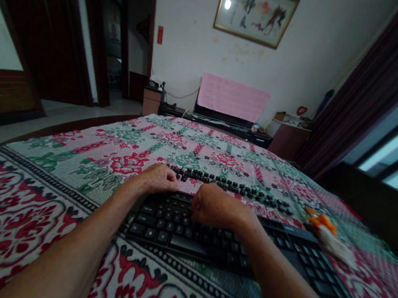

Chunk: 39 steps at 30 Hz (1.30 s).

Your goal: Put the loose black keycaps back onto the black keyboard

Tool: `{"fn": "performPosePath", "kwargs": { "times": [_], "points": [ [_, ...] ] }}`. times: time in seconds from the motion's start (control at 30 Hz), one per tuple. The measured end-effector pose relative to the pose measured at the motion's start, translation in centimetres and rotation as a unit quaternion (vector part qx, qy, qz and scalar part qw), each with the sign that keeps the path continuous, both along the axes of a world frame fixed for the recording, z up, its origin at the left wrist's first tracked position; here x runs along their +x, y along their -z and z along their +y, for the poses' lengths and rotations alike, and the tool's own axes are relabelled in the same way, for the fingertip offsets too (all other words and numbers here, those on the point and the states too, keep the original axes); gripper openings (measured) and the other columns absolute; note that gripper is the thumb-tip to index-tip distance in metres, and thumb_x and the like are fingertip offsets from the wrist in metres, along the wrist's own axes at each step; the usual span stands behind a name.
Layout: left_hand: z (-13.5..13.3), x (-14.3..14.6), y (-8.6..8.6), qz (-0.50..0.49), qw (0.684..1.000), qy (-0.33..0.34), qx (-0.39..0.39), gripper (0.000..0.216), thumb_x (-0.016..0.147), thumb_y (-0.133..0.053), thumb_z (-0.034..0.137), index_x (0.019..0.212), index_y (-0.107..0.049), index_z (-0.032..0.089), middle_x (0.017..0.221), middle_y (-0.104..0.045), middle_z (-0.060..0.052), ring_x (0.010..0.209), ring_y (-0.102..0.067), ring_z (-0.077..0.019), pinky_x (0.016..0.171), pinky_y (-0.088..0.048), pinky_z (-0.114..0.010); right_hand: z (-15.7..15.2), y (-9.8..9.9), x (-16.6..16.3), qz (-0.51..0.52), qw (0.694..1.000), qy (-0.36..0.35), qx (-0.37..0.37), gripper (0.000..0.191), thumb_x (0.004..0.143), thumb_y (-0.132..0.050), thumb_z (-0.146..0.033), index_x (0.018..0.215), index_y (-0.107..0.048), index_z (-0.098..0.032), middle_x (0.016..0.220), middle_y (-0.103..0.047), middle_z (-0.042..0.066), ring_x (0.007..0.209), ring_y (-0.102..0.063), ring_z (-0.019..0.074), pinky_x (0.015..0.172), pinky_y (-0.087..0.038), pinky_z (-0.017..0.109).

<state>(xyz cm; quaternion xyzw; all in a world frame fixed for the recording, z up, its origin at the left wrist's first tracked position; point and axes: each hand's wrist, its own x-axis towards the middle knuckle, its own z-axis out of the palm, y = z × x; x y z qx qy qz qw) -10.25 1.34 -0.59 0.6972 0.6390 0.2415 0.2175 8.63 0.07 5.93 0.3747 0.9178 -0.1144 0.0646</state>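
A black keyboard point(281, 252) lies on a floral red, green and white cloth point(28, 204). Just beyond it, loose black keycaps point(245, 190) sit in a long row on the cloth. My left hand point(156, 178) rests at the keyboard's far left corner with its fingers curled under, close to the left end of the keycap row. My right hand point(215, 206) sits on the upper middle of the keyboard, fingers bent in and pressed together over the keys. What either hand holds is hidden.
An orange and white brush-like object point(328, 233) lies on the cloth to the right of the keyboard. Beyond the cloth stand a low dark cabinet point(232, 126) with a pink cover, a framed picture point(255, 11) on the wall, dark curtains at right and a doorway at left.
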Motion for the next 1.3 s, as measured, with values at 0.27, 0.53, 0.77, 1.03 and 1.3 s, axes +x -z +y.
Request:
{"fn": "performPosePath", "kwargs": {
  "times": [0.27, 0.53, 0.77, 1.03, 1.3],
  "points": [
    [0.3, -0.2, 0.4, 0.011, 1.0, 0.001, -0.002, 0.028, 0.055, -0.049, 0.038, 0.06, -0.062, 0.014, 0.052, -0.052, 0.002, 0.051, -0.045, -0.0099, 0.045, -0.03, -0.019, 1.4, -0.4, -1.5, -0.104, 0.99, 0.0, -0.099, 0.019, 0.055, -0.058, -0.023, 0.068, -0.065, -0.012, 0.063, -0.064, 0.006, 0.053, -0.055, 0.0127, 0.046, -0.04, 0.02],
    [0.2, -0.2, 0.4, 0.013, 1.0, 0.005, 0.001, 0.028, 0.056, -0.049, 0.039, 0.061, -0.062, 0.015, 0.054, -0.055, 0.002, 0.053, -0.049, -0.0108, 0.045, -0.031, -0.018, 1.6, 1.1, 1.4, 0.061, 0.993, -0.043, -0.092, 0.021, 0.061, -0.052, -0.027, 0.07, -0.065, -0.013, 0.056, -0.057, -0.001, 0.05, -0.046, 0.0073, 0.046, -0.033, 0.017],
    [0.1, -0.2, 0.2, 0.014, 1.0, 0.008, 0.001, 0.027, 0.055, -0.051, 0.039, 0.063, -0.062, 0.015, 0.057, -0.057, 0.001, 0.055, -0.051, -0.0114, 0.048, -0.034, -0.019, 1.7, 3.1, 2.8, 0.142, 0.984, -0.033, -0.099, 0.021, 0.062, -0.046, -0.025, 0.066, -0.062, -0.013, 0.052, -0.048, -0.003, 0.047, -0.038, 0.005, 0.042, -0.028, 0.015],
    [0.2, -0.2, 0.2, 0.016, 1.0, 0.002, -0.002, 0.027, 0.055, -0.05, 0.038, 0.062, -0.063, 0.015, 0.054, -0.056, 0.002, 0.052, -0.048, -0.0106, 0.047, -0.033, -0.019, 0.5, 1.9, 1.7, 0.096, 0.995, -0.004, -0.041, 0.022, 0.058, -0.045, -0.019, 0.066, -0.064, -0.015, 0.054, -0.057, 0.001, 0.049, -0.047, 0.0087, 0.042, -0.03, 0.017],
    [0.2, -0.2, 0.2, 0.026, 1.0, 0.001, 0.001, 0.027, 0.055, -0.05, 0.037, 0.061, -0.062, 0.014, 0.05, -0.052, 0.003, 0.05, -0.045, -0.0096, 0.044, -0.03, -0.018, 0.6, -0.2, -0.8, -0.044, 0.999, -0.008, -0.029, 0.017, 0.055, -0.053, -0.017, 0.065, -0.065, -0.012, 0.061, -0.062, 0.006, 0.051, -0.051, 0.0115, 0.044, -0.034, 0.02]
  ]
}}
